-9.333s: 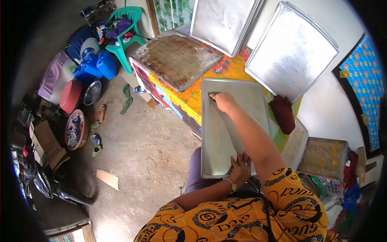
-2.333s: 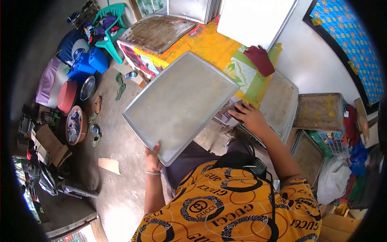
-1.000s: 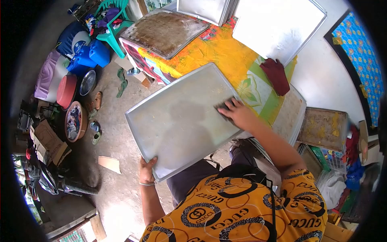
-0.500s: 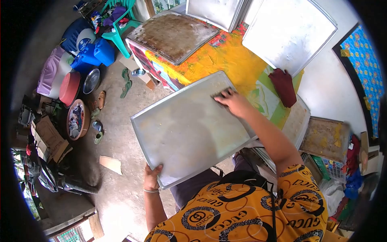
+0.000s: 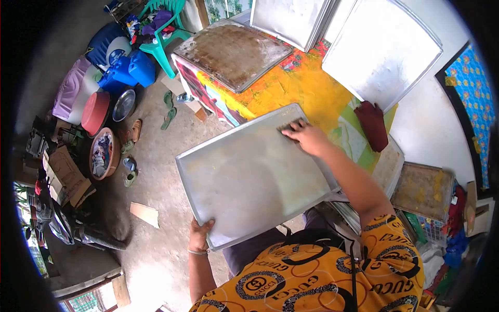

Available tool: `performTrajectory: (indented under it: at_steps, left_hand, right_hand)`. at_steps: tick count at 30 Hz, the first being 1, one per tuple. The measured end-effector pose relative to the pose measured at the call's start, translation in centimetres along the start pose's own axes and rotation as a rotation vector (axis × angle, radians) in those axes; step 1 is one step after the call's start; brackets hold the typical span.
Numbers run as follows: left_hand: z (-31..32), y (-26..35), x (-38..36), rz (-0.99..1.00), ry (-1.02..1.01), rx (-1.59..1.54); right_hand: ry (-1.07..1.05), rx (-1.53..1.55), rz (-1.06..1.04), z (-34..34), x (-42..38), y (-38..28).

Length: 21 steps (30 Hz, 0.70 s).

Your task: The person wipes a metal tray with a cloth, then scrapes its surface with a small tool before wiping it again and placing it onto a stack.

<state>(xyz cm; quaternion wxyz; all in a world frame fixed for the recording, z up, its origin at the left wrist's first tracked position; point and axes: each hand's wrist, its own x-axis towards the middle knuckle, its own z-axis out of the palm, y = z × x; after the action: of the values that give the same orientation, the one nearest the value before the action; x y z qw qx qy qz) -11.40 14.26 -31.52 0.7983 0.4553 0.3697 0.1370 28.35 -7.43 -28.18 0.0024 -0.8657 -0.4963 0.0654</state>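
Note:
A large shallow metal baking tray (image 5: 239, 182) is held tilted in front of my body, one far corner close over the table. My left hand (image 5: 199, 234) is closed on its near left corner, thumb on top of the rim. Near the far right end of the tray, my right hand (image 5: 310, 138) presses a small dark scouring pad (image 5: 287, 126) on the surface, fingers bent over it. The palm hides part of the pad. Faint yellowish stains mark the metal around it.
Beyond is a table with a yellow cloth (image 5: 296, 86), bearing a brown-stained tray (image 5: 234, 54). Bright trays (image 5: 382, 47) lean upright behind a maroon glove (image 5: 371, 125). More stained trays (image 5: 422, 190) rest on a crate at right. Basins (image 5: 106, 166) and slippers (image 5: 168, 118) lie on the floor at left.
The view has shifted slightly, so everything sits a little lower and further right. My right hand keeps the pad near the same end of the tray; my left grip is unchanged.

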Motion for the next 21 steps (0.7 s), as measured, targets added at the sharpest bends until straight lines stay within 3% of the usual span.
performTrajectory:
  at_steps: [7,13,18,21]
  left_hand:
    - [0.1,0.2,0.1,-0.032,-0.049,-0.042]
    - [-0.8,-0.6,0.9,-0.016,-0.011,0.003]
    - [-0.2,-0.1,0.6,-0.009,-0.036,-0.015]
    - [0.3,0.1,0.2,0.010,0.018,0.063]
  right_hand:
    - [-0.014,0.049,0.011,0.4,3.9,1.5]
    - [-0.034,-0.091,-0.011,0.3,1.4,0.3]
    - [0.045,0.077,0.022,0.2,3.9,0.7]
    - [0.052,-0.046,-0.010,1.5,1.4,0.1]
